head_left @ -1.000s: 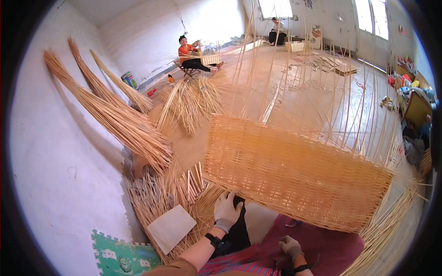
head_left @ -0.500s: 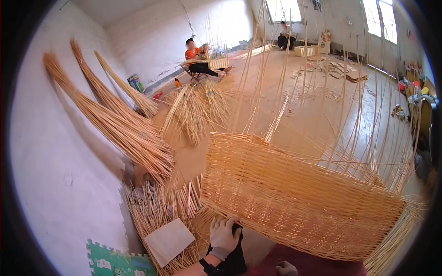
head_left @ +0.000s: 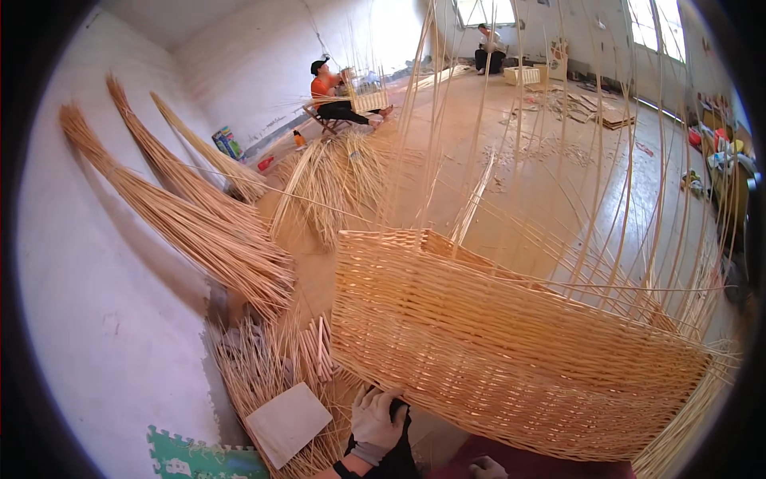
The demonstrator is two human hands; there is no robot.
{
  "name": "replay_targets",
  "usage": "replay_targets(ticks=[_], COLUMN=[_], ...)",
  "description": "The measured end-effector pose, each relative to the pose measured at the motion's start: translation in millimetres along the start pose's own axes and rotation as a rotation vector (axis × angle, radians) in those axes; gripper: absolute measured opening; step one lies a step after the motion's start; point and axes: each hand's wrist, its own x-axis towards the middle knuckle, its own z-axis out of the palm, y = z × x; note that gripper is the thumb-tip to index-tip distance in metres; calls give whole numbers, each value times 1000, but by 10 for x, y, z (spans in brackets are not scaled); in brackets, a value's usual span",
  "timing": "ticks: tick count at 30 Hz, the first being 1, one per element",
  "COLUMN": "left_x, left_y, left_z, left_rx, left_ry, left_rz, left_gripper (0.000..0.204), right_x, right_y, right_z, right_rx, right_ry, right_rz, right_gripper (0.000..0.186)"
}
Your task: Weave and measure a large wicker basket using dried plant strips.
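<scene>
A long woven wicker basket (head_left: pixel 511 351), with tall uncut canes rising from it, fills the lower right of the head view. My left hand (head_left: pixel 374 423), in a pale glove, is at its bottom edge, fingers bent and apart, over black fabric. My right hand (head_left: pixel 487 469), also gloved, shows only in part at the lower edge, below the basket, with curled fingers; what it holds, if anything, is hidden. Dark red fabric (head_left: pixel 455 459) lies beside that hand.
Long cane bundles (head_left: pixel 183 215) lean on the left wall, with loose canes (head_left: pixel 319 184), a pale board (head_left: pixel 289 425) and a green foam mat (head_left: pixel 199 455) around. A seated person in orange (head_left: pixel 327 92) works on a basket; another person (head_left: pixel 489 52) sits behind. Clutter (head_left: pixel 714 160) lines the right.
The basket has dropped lower in the view and shifted slightly left, showing more of its top opening. My right hand has sunk mostly out of sight; my left hand also appears lower.
</scene>
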Motion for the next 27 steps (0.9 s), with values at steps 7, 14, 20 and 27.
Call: replay_targets(ticks=[7, 14, 20, 27], left_x=[-35, -32, -2, 39], left_y=[-27, -3, 18, 56], left_z=[39, 24, 2, 13], left_rx=[-14, -21, -52, -41], left_ry=[-8, 6, -67, -37], left_rz=[2, -10, -67, -46], left_gripper=[42, 36, 34, 34], right_x=[-35, 89, 850, 924], right_y=[-204, -656, -1037, -1256], right_z=[-27, -192, -231, -441], right_rx=[46, -55, -645, -588], right_ry=[-8, -107, 353, 247], right_rz=[-31, 321, -156, -50], right_gripper=[21, 44, 43, 44])
